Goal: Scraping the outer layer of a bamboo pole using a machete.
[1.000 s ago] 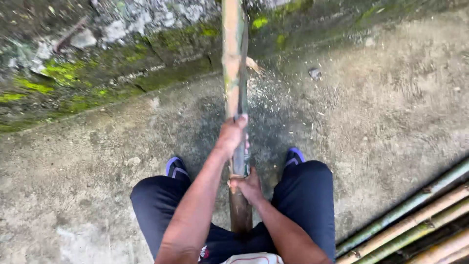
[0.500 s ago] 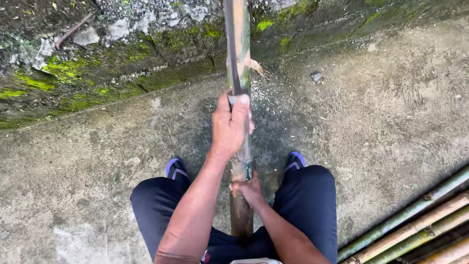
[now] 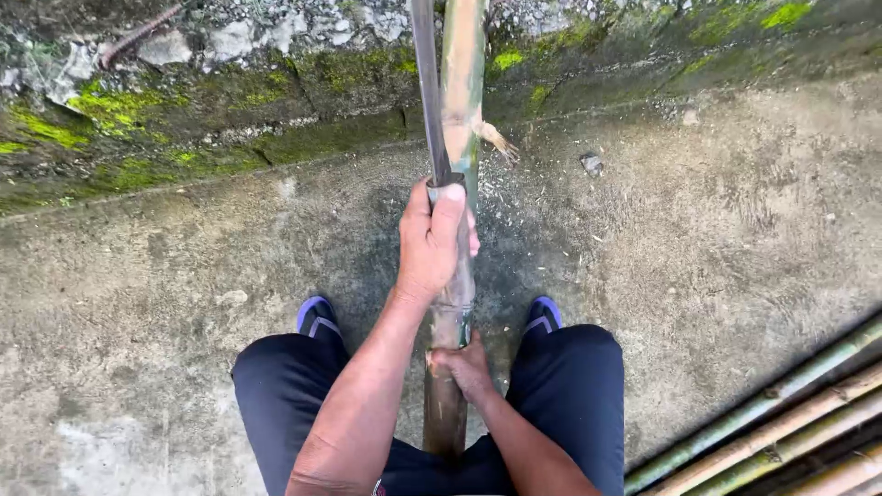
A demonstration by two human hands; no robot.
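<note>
Two hands grip tight, left hand [image 3: 432, 243] on knife [image 3: 426, 92], right hand [image 3: 464, 367] on bamboo pole [image 3: 459, 119], above concrete floor [image 3: 698, 239].

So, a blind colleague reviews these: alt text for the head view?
A person's left hand holds a long blade along a bamboo pole while the right hand grips the pole between the knees, above mossy concrete ground.

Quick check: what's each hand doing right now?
Left hand: closed on the knife handle, blade lying along the bamboo pole.
Right hand: closed around the bamboo pole, lower down.
</note>
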